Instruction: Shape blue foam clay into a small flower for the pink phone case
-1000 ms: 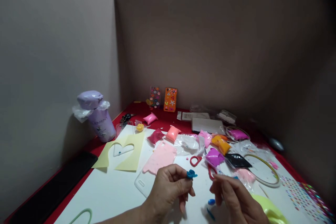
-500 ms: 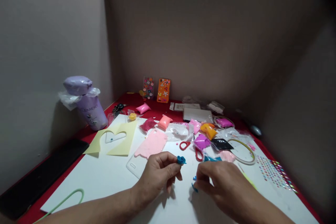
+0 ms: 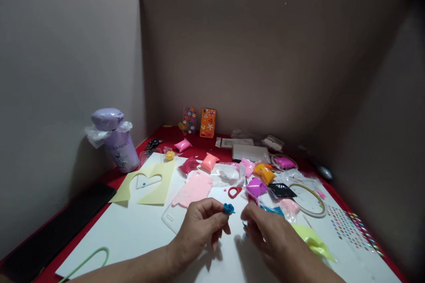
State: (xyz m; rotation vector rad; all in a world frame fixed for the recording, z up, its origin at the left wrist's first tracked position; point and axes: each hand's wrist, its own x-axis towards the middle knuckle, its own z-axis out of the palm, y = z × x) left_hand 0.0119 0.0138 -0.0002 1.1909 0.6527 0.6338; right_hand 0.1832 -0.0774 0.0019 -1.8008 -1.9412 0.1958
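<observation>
Between the thumb and forefinger of my left hand [image 3: 202, 226] is a small blue clay rose [image 3: 229, 208], held up over the white board [image 3: 139, 234]. My right hand [image 3: 274, 236] is just to its right, fingers closed in a pinch. A dark blue scrap of clay [image 3: 245, 224] shows at those fingertips, mostly hidden by them. Behind my left hand lies a clear phone case [image 3: 168, 218] with a pink clay sheet [image 3: 194, 189] over part of it. A blue clay packet [image 3: 274, 210] sits behind my right hand.
Red-handled scissors [image 3: 234, 192] and several clay packets, such as a purple one [image 3: 256, 186], lie beyond my hands. Rhinestone stickers [image 3: 353, 225] and a yellow packet [image 3: 314, 241] are on the right. At left are cut yellow paper [image 3: 162, 181] and a lilac bottle [image 3: 122, 150].
My right hand has turned and moved slightly up, nearer the rose, with the blue clay scrap at its fingertips. My left hand keeps its hold. The whole view has tilted up a little.
</observation>
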